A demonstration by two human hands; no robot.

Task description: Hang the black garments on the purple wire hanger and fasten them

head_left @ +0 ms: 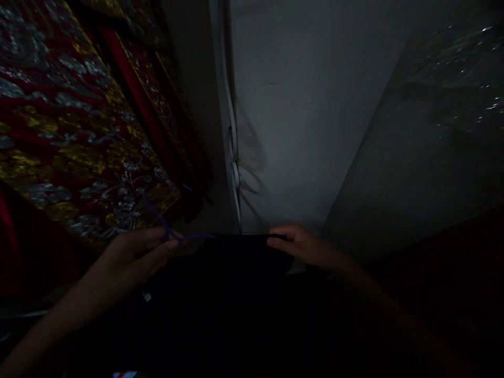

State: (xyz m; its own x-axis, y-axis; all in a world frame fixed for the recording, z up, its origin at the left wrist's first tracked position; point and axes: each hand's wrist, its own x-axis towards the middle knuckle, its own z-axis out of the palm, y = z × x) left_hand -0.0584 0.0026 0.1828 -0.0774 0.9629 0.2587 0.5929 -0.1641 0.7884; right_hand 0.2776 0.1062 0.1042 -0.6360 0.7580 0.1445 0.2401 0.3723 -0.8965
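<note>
Near upper edge of dark cloth (240, 283), your left hand (122, 257) pinched purple cord (192, 236); your right hand (305, 247) curled at cloth's edge, grip too dim to tell. Thin cord risked slipping from fingertip pinch, or loose end snagging red embroidered cloth (79, 157).

I can't make out what lies in the darkness below; the purple string (156, 214) fades into it, and the left edge crops the embroidered cloth (79, 157).
</note>
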